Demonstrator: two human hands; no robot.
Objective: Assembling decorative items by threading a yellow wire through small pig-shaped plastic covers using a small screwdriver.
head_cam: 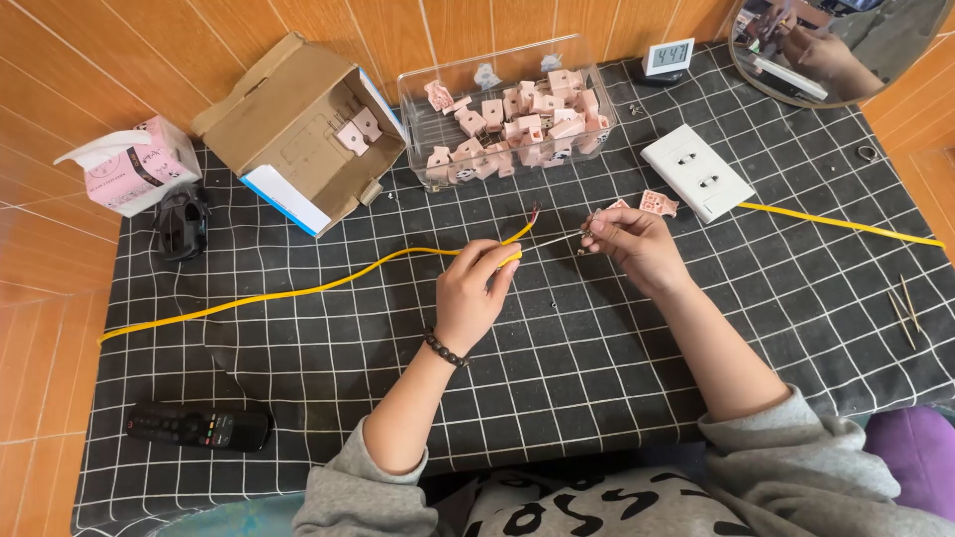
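Yellow cable (298,290) runs from the left edge of the black grid cloth (597,358) toward the middle, where the left hand (476,293) is closed around it, thumb & fingers pinching the sheath near its stripped end. Bare wire ends (537,211) stick up just past the fingertips; one thin strand reaches across to the right hand (637,244). Right hand is pinched shut on that strand's tip w/ a small metal bit at the fingers; can't tell exactly what the bit is. Both hands sit approx. mid-cloth, a bit toward the far edge.

Head view, rest of the cloth: just beyond the right hand lies a pink terminal piece (659,203), touching or nearly touching a white socket plate (696,171). A second yellow cable (846,225) goes from the plate to the right edge. Far edge, centre: clear plastic bin (502,164) full of pink parts. Left of it an open cardboard box (298,129) w/ two pink pieces inside. Far-left corner: tissue pack (134,164) & a black object beside it. Near-left corner: black remote (199,428). Far-right: small digital clock (667,58), round mirror (846,45). Right edge: thin sticks (905,310).
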